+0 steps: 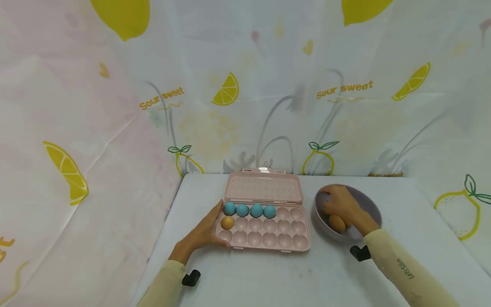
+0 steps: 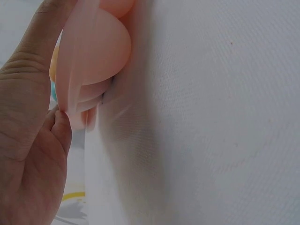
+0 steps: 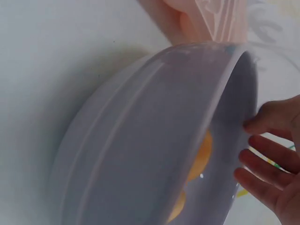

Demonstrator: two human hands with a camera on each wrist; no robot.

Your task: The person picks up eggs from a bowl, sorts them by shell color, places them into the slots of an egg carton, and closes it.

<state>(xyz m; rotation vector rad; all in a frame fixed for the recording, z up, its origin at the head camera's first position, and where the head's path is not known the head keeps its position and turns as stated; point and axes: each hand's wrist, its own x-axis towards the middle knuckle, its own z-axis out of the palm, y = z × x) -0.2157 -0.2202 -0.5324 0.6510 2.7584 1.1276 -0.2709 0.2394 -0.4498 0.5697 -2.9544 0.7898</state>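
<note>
A pink egg box lies open, its lid folded back behind it. Several blue eggs fill the left part of its back row, and one brown egg sits leftmost in the middle row. My left hand grips the box's left end, thumb at the front corner and fingers along the side. Inside the grey bowl my right hand reaches down near brown eggs. In the right wrist view, the fingers of the right hand are spread, with nothing seen between them.
Both the box and the bowl stand on a white table, the bowl to the right of the box. A lemon-print cloth hangs behind the table and along its sides. Black wrist mounts show below the sleeves.
</note>
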